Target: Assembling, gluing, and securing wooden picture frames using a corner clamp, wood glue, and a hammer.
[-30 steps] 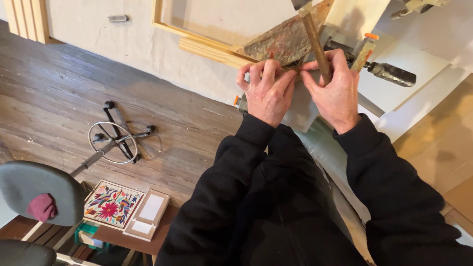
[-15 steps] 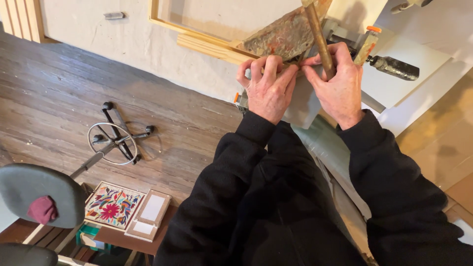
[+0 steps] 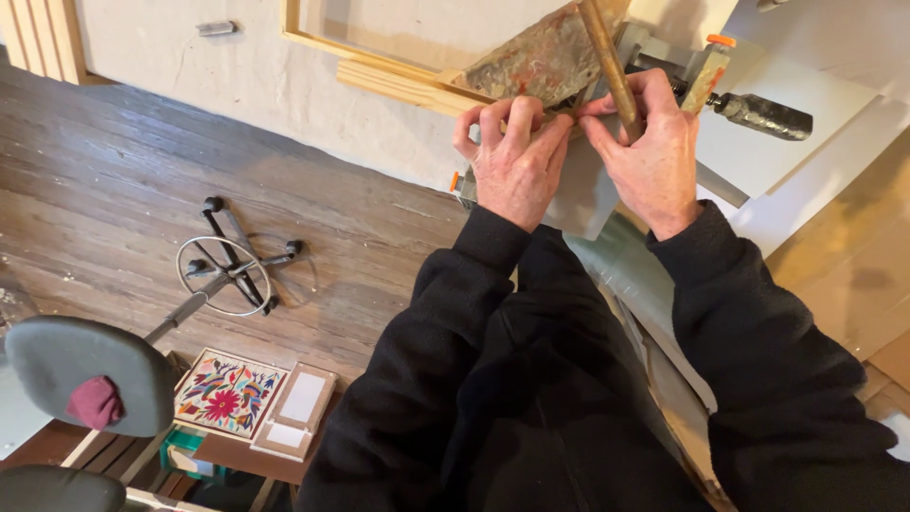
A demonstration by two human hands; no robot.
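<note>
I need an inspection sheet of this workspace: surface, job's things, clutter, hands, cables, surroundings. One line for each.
Surface: pale bench top, partly covered.
Job's things: wooden stick over a paint-stained block; clamp with orange tips and dark handle.
Clutter: stacked wooden strips; grey sheet.
Hands: left hand fingers on the block's edge; right hand grips the stick.
Cables: nothing seen.
Surroundings: wooden floor, stool with wheeled base, embroidered picture, empty frame.

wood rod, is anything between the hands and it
Nothing visible. The right hand already wraps the wood rod, and the left hand pinches at the frame corner just beside it. The clamp sits off to the right, clear of both.
</note>
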